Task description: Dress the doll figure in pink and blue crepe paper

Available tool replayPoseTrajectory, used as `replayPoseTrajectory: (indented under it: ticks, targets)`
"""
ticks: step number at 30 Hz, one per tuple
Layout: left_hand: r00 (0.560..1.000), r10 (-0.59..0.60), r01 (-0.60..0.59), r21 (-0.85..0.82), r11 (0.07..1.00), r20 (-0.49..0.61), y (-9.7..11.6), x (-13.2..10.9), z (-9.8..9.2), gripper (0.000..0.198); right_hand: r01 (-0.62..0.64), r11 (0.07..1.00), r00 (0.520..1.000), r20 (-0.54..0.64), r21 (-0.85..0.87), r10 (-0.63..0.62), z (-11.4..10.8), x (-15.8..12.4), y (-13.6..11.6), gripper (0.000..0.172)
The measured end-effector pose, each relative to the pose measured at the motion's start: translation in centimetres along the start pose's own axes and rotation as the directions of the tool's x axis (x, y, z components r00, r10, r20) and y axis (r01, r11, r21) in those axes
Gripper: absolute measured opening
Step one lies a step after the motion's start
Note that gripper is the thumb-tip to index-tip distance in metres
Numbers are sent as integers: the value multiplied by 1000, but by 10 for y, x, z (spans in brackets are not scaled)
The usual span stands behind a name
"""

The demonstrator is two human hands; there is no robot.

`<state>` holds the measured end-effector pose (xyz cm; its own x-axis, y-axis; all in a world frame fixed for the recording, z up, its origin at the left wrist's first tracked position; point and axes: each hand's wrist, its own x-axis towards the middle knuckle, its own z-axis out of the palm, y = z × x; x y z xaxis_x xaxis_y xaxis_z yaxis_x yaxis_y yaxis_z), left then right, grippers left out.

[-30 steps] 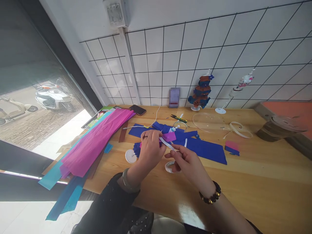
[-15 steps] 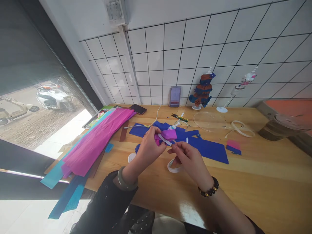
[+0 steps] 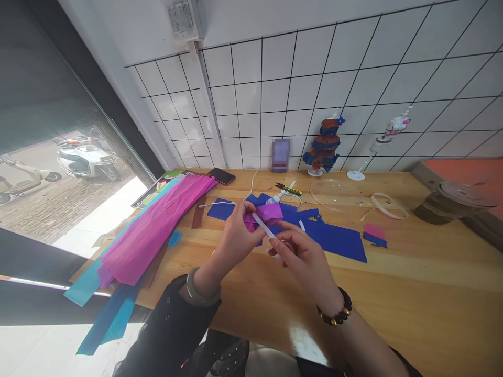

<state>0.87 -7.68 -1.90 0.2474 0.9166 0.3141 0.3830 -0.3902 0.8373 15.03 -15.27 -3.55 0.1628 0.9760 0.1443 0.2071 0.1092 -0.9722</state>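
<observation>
My left hand (image 3: 231, 238) is closed on a small bunched piece of magenta crepe paper (image 3: 272, 211). A narrow white tape strip (image 3: 262, 224) runs slantwise from that paper toward my right hand (image 3: 304, 256), whose thumb and fingertips pinch its lower end. Beneath my right fingers a white tape roll (image 3: 274, 253) is mostly hidden. Behind and beside both hands lie flat pieces of dark blue crepe paper (image 3: 340, 240). A small white-and-blue bottle (image 3: 278, 197) rests just beyond the magenta piece.
Long magenta crepe sheets (image 3: 153, 235) over blue ones fill the table's left side. A phone (image 3: 222, 176), a yellow-black cutter (image 3: 288, 189) and a white ring (image 3: 387, 206) lie farther back. Two decorated stands, one ruffled blue-brown (image 3: 325, 146), are by the wall. A lidded cup (image 3: 444, 201) is right.
The white strip, curved before, now stretches straight between my hands. My right hand has shifted slightly left and covers more of the tape roll.
</observation>
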Motion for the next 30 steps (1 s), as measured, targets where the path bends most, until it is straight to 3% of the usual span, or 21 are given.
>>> replayPoseTrajectory:
  ticks: [9, 18, 30]
  targets:
    - [999, 35, -33, -81, 996, 14, 0, -3, -4, 29, -41, 997, 994, 100, 70, 34, 4, -6, -2, 29]
    - [997, 37, -26, -170, 985, 63, -2, -4, -6, 30, 55, 997, 990, 129, 60, -62, 3, -8, -2, 23]
    - [987, 78, -57, -151, 987, 137, -9, -4, -10, 35, 144, 988, 982, 117, 57, -150, 2, -9, -2, 18]
